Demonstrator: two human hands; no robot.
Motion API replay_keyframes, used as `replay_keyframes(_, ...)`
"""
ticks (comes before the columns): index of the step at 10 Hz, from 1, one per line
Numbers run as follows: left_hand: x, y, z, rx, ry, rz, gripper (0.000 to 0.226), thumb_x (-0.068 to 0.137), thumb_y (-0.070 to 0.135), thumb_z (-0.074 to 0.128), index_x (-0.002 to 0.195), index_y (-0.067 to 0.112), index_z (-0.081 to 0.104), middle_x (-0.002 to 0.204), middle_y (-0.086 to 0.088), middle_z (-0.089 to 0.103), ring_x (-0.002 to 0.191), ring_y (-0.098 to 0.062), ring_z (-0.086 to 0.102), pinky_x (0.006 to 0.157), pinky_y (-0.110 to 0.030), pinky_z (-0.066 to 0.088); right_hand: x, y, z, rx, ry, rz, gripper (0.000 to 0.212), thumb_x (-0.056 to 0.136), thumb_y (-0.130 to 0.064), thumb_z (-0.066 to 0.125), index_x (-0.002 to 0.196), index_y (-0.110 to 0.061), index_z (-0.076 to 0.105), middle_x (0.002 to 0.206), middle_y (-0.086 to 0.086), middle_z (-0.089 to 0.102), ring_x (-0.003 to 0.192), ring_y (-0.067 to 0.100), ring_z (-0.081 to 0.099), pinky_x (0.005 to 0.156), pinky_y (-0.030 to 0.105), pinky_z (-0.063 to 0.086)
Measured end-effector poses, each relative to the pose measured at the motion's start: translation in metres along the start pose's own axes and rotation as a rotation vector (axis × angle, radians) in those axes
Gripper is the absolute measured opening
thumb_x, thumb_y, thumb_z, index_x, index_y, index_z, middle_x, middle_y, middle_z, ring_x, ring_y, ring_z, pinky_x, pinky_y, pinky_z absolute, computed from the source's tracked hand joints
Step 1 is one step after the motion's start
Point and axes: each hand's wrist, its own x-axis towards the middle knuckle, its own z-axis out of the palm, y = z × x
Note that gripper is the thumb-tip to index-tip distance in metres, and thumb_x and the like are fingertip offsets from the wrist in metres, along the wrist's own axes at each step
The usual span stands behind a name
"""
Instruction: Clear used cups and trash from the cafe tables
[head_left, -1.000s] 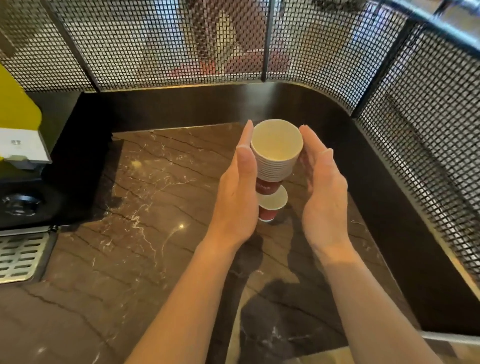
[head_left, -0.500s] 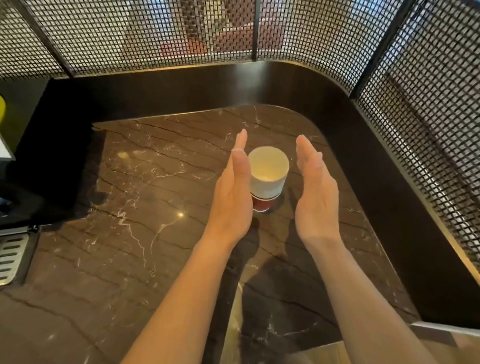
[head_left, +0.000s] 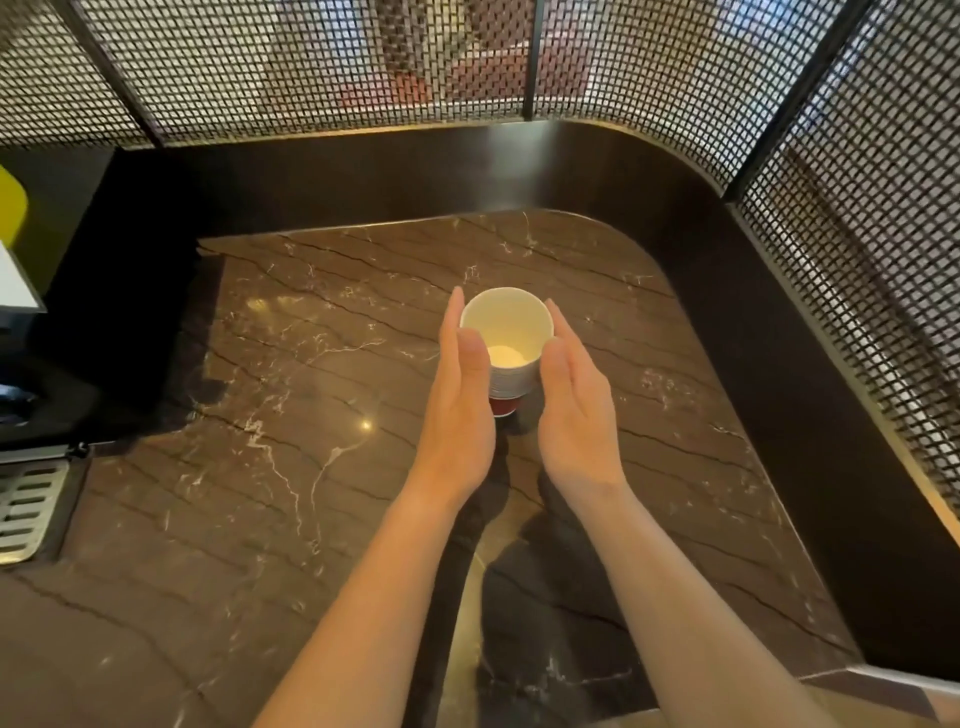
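Note:
A stack of nested paper cups (head_left: 511, 347), white inside with a red band low down, stands upright on the brown marble counter (head_left: 291, 467). My left hand (head_left: 460, 400) lies flat against the stack's left side, fingers straight. My right hand (head_left: 574, 410) lies flat against its right side, fingers straight too. Both palms face each other with the stack between them. The base of the stack is partly hidden by my hands.
A dark raised wall (head_left: 717, 291) with black metal mesh (head_left: 857, 218) above it curves round the counter's back and right. At the left stand a black machine (head_left: 47, 374) and a slotted metal drip tray (head_left: 28, 512).
The stack, lifted above a single cup a second ago, now sits down over that cup on the counter. My hands, apart half a second ago, have closed in against the stack's sides.

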Motion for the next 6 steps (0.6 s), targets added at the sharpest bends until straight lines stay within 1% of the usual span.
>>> replay_keyframes(1,-0.001,0.000,-0.021,-0.009,0.063,-0.006,0.066,0.091,0.070,0.021,0.155,0.057,0.012,0.155,0.024,0.035,0.132,0.011,0.042,0.093,-0.005,0.040,-0.001,-0.006,0.021,0.015,-0.047,-0.017,0.066,0.097,-0.057,0.035,0.159,-0.036,0.036,0.155,-0.021,0.048,0.136,-0.002,0.048,0.107,0.006,0.038)
replay_keyframes(2,-0.001,-0.010,-0.040,-0.013,0.101,0.007,0.063,0.090,0.079,0.022,0.151,0.063,0.013,0.159,0.018,0.033,0.139,0.000,0.042,0.103,-0.015,0.042,-0.004,-0.003,0.041,0.016,-0.090,-0.017,0.065,0.099,-0.056,0.038,0.160,-0.033,0.037,0.153,-0.019,0.051,0.138,0.001,0.049,0.109,0.012,0.043)
replay_keyframes(3,-0.005,-0.017,-0.053,-0.033,0.103,-0.020,0.068,0.090,0.075,0.023,0.155,0.056,0.012,0.153,0.012,0.040,0.133,-0.004,0.048,0.085,-0.005,0.049,-0.007,0.007,0.053,0.018,-0.132,-0.009,0.052,0.109,-0.039,0.042,0.160,-0.028,0.038,0.140,-0.025,0.053,0.126,-0.016,0.048,0.094,0.000,0.042)
replay_keyframes(4,-0.006,-0.023,-0.059,-0.066,0.073,-0.056,0.071,0.094,0.061,0.021,0.163,0.043,0.011,0.141,0.018,0.046,0.115,0.016,0.056,0.078,-0.002,0.047,-0.010,0.013,0.061,-0.014,-0.164,0.009,0.049,0.110,-0.035,0.045,0.159,-0.029,0.039,0.143,-0.022,0.055,0.128,-0.012,0.049,0.099,0.007,0.046)
replay_keyframes(5,-0.007,-0.027,-0.065,-0.084,0.054,-0.052,0.071,0.096,0.063,0.019,0.163,0.041,0.014,0.143,0.023,0.043,0.108,0.028,0.051,0.087,-0.002,0.046,-0.012,0.013,0.058,-0.019,-0.169,0.013,0.052,0.107,-0.044,0.047,0.157,-0.032,0.039,0.150,-0.018,0.053,0.135,-0.002,0.050,0.112,0.025,0.048)
replay_keyframes(6,-0.012,-0.017,-0.075,-0.004,0.155,0.013,0.078,0.092,0.081,0.021,0.161,0.044,0.023,0.155,0.031,0.032,0.137,0.016,0.034,0.118,-0.022,0.028,-0.014,-0.004,0.038,-0.018,-0.109,0.029,0.072,0.092,-0.061,0.047,0.159,-0.035,0.035,0.161,-0.018,0.042,0.140,-0.006,0.040,0.114,0.016,0.040)
